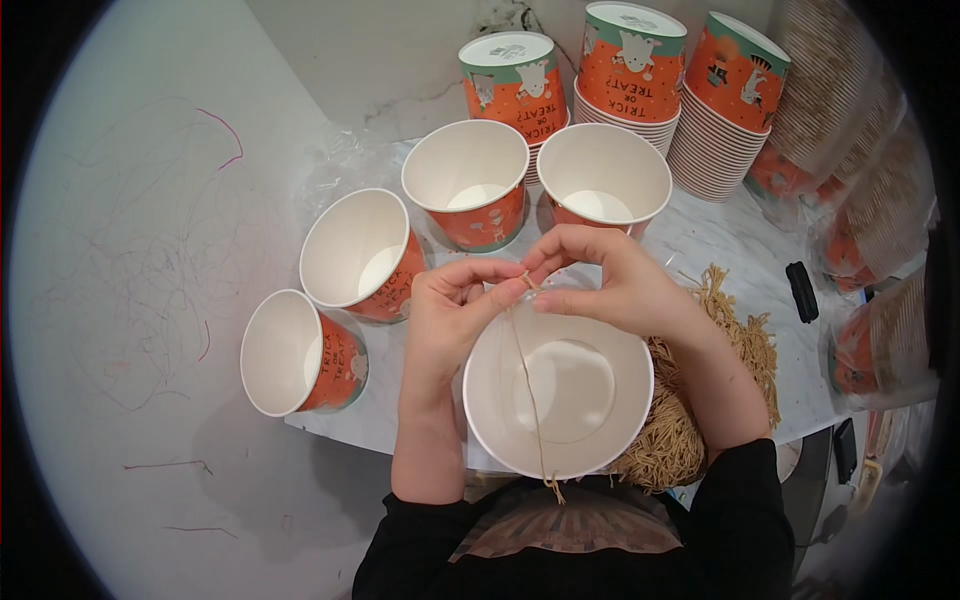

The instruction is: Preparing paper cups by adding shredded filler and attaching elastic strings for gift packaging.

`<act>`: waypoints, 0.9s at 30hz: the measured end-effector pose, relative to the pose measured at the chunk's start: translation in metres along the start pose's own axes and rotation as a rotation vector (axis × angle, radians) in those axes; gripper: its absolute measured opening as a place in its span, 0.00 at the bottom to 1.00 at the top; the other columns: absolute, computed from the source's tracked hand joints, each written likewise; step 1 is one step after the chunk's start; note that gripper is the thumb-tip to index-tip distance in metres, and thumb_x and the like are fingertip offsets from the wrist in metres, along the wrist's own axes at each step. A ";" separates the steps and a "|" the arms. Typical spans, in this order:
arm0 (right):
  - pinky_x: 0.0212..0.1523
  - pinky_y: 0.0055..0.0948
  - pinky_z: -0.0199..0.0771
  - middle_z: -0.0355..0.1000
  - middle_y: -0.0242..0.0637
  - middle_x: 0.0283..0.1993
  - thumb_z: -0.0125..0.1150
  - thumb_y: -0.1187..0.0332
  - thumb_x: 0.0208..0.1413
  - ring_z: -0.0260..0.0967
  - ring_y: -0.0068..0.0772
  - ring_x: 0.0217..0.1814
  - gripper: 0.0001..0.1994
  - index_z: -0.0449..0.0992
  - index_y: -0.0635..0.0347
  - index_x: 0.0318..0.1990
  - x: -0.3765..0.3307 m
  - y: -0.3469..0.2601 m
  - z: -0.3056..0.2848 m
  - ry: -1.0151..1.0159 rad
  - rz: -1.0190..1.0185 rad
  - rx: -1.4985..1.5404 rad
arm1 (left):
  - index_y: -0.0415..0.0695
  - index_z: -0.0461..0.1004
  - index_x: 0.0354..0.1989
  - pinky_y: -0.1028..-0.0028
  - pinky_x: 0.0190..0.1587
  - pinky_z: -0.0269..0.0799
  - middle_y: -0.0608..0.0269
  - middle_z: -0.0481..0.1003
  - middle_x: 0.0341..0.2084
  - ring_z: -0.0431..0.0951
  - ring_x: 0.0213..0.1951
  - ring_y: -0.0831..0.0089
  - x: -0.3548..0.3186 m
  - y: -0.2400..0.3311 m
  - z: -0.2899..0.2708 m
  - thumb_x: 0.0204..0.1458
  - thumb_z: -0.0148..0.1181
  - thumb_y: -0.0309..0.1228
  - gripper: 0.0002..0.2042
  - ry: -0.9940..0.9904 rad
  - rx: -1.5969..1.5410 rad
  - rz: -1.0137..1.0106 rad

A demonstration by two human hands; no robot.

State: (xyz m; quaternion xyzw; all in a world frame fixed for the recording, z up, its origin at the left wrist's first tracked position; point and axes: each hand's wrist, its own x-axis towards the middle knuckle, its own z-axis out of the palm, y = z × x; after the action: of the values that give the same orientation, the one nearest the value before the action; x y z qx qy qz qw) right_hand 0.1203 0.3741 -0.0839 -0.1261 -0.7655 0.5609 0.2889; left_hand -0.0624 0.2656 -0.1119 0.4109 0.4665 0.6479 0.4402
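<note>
A white-lined paper bucket (622, 375) stands in front of me with its mouth facing up. A thin tan cord (530, 390) runs across the mouth, with a knotted, frayed end at the near rim. Over the far rim, my left hand (455, 310) pinches the cord between thumb and fingertips. From the other side, my right hand (605, 275) pinches the cord too, its fingertips almost touching those of the left. Exactly how the cord is looped at the fingertips is too small to tell. Beneath and beside my right forearm lies a bundle of tan cords (665, 445).
Orange printed buckets (353, 245) stand in an arc at left and behind. Upside-down bucket stacks (715, 150) line the wall, with bagged stacks (870, 230) at far right. A black object (801, 292) lies on the marbled table (735, 235). Clear plastic (350, 170) sits back left.
</note>
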 end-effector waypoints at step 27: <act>0.42 0.27 0.72 0.76 0.36 0.36 0.61 0.72 0.57 0.73 0.25 0.41 0.07 0.77 0.68 0.38 -0.001 -0.005 0.000 0.086 -0.028 -0.172 | 0.37 0.74 0.44 0.84 0.42 0.70 0.68 0.78 0.34 0.75 0.36 0.86 -0.004 0.006 -0.003 0.63 0.59 0.28 0.08 -0.138 -0.071 -0.137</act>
State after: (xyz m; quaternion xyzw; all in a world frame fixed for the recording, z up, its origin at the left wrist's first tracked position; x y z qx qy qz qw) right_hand 0.1219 0.3720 -0.0793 -0.1637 -0.7995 0.4832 0.3172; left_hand -0.0651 0.2598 -0.1076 0.4057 0.4390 0.6024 0.5290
